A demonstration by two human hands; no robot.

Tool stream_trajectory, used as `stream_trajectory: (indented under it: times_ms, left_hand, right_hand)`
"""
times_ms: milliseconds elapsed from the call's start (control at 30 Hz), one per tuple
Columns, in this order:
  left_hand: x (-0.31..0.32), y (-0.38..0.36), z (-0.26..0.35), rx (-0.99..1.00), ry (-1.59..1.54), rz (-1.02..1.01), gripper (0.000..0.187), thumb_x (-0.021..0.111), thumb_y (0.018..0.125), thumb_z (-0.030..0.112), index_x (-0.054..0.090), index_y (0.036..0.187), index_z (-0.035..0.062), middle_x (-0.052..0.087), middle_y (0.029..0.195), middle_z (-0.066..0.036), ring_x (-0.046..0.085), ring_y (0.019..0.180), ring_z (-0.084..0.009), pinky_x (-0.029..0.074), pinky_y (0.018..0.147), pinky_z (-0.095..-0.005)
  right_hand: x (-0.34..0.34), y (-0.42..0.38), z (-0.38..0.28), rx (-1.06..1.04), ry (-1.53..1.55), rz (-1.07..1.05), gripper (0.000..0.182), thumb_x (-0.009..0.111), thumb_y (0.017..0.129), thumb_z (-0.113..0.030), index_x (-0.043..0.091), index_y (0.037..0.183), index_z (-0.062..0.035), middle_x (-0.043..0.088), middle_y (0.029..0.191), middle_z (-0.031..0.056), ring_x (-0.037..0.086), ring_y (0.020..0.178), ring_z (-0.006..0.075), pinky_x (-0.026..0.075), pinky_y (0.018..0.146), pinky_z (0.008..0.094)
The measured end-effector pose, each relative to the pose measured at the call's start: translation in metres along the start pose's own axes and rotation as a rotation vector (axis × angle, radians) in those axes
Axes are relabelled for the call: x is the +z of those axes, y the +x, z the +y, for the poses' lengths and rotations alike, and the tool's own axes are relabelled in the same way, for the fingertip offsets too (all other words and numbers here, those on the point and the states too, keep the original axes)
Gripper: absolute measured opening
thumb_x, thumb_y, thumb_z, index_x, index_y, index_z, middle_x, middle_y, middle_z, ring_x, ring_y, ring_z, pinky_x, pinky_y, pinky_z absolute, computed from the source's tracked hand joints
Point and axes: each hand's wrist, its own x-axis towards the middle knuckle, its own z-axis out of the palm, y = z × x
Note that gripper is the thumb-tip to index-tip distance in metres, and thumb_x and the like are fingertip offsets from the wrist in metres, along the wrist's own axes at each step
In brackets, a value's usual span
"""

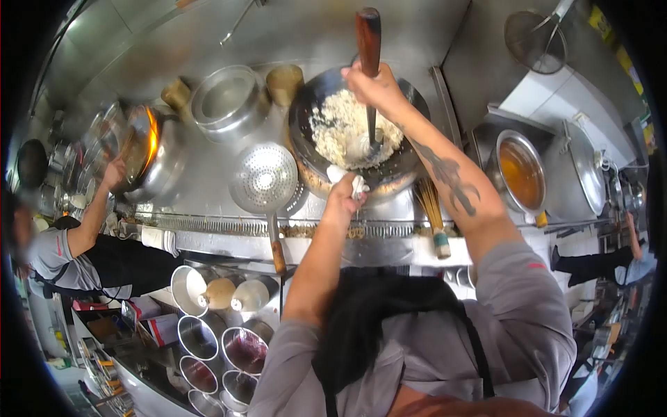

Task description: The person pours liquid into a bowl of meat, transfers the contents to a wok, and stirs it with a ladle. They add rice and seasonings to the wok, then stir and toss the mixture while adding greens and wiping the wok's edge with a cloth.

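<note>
A dark wok [303, 125] holds a heap of pale fried rice [337, 118]. My left hand [345, 193] is closed around a white cloth [358, 183] at the wok's near rim. Above the wok, my right hand [373, 85] is closed on the ladle [368, 42], whose wooden handle points up and away from me. The ladle's bowl rests down in the rice, toward the right side of the wok.
A perforated skimmer [264, 177] lies left of the wok, near a metal pot [228, 97]. A bamboo brush [436, 222] and a pot of orange liquid [520, 174] are right. Metal containers [198, 337] stand lower left. A co-worker [83, 243] works by a flaming wok [149, 146].
</note>
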Motion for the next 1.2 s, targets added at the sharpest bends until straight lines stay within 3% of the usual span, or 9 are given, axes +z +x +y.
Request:
stream_trajectory:
  times_ms: [100,233,433,533,700,800,967,1033,1200]
  left_hand:
    - [0.025,-0.078,-0.024,0.15,0.011,-0.072,0.015,0.048,0.093,0.024,0.051,0.097,0.0102,0.06,0.083,-0.005,0.056,0.064,-0.0175,0.041,0.045,-0.0245]
    - [0.047,-0.187,-0.051,-0.098,-0.1,-0.002,0.013,0.046,0.096,0.025,0.052,0.097,0.0141,0.059,0.081,-0.002,0.055,0.062,-0.0157,0.042,0.043,-0.0259]
    - [-0.005,-0.072,-0.056,0.052,-0.106,-0.194,0.018,0.042,0.095,0.024,0.051,0.096,0.0077,0.058,0.077,-0.007,0.055,0.06,-0.0177,0.042,0.042,-0.026]
    - [-0.06,-0.102,-0.107,-0.022,-0.018,-0.055,0.011,0.048,0.092,0.022,0.052,0.095,0.0128,0.057,0.073,-0.004,0.054,0.058,-0.0166,0.044,0.045,-0.0278]
    - [0.007,-0.119,-0.054,0.189,0.074,-0.141,0.014,0.048,0.095,0.027,0.051,0.101,0.0151,0.056,0.081,0.0,0.053,0.068,-0.0136,0.046,0.055,-0.0292]
    - [0.031,-0.132,-0.028,-0.012,-0.033,-0.018,0.019,0.042,0.097,0.031,0.05,0.101,0.0134,0.057,0.083,-0.003,0.053,0.067,-0.0174,0.042,0.049,-0.0262]
    - [0.033,-0.128,-0.004,-0.074,-0.144,-0.148,0.018,0.045,0.096,0.026,0.05,0.091,0.01,0.056,0.076,-0.004,0.054,0.061,-0.0181,0.042,0.046,-0.0272]
    - [-0.013,-0.116,-0.052,0.18,-0.069,-0.152,0.015,0.045,0.094,0.024,0.052,0.096,0.0111,0.059,0.079,-0.004,0.054,0.06,-0.017,0.043,0.047,-0.0295]
    - [-0.035,-0.144,-0.067,-0.064,0.011,-0.05,0.015,0.045,0.094,0.028,0.052,0.098,0.0151,0.057,0.076,-0.002,0.056,0.06,-0.0186,0.043,0.044,-0.0301]
  right_hand:
    - [-0.036,0.019,0.009,0.122,0.029,0.185,0.028,0.069,0.081,-0.028,0.053,0.069,-0.0082,0.047,0.054,-0.0021,0.044,0.043,0.0104,0.037,0.042,0.0286]
    - [-0.088,0.04,-0.057,0.053,0.284,0.435,0.031,0.068,0.083,-0.023,0.05,0.063,-0.006,0.048,0.055,0.0031,0.045,0.042,0.0128,0.037,0.041,0.0288]
    - [-0.051,0.009,0.004,-0.157,0.299,0.518,0.023,0.065,0.085,-0.019,0.051,0.075,-0.0037,0.048,0.053,0.004,0.045,0.037,0.0126,0.037,0.035,0.0285]
    - [-0.045,0.01,-0.054,-0.148,0.343,0.448,0.026,0.065,0.084,-0.017,0.047,0.069,-0.0069,0.046,0.054,0.0017,0.043,0.042,0.0119,0.036,0.04,0.0286]
    - [-0.032,-0.001,-0.117,-0.142,0.346,0.373,0.027,0.063,0.086,-0.016,0.042,0.07,-0.0112,0.041,0.053,-0.0016,0.039,0.037,0.0094,0.032,0.034,0.0252]
    - [-0.03,-0.005,-0.139,-0.041,0.408,0.333,0.026,0.063,0.086,-0.017,0.044,0.071,-0.0115,0.041,0.053,-0.0018,0.039,0.037,0.0094,0.032,0.035,0.0248]
    - [-0.031,-0.009,-0.043,-0.197,0.026,0.421,0.026,0.063,0.085,-0.021,0.049,0.07,-0.006,0.049,0.053,0.0014,0.044,0.04,0.0102,0.035,0.035,0.0278]
    - [-0.02,-0.019,-0.002,-0.142,0.086,0.544,0.027,0.063,0.085,-0.02,0.048,0.068,-0.0072,0.046,0.052,0.0,0.044,0.041,0.0087,0.035,0.037,0.027]
    - [-0.033,-0.021,-0.113,-0.403,0.103,0.5,0.027,0.065,0.084,-0.019,0.051,0.065,-0.0055,0.053,0.056,0.0022,0.048,0.044,0.009,0.037,0.04,0.0233]
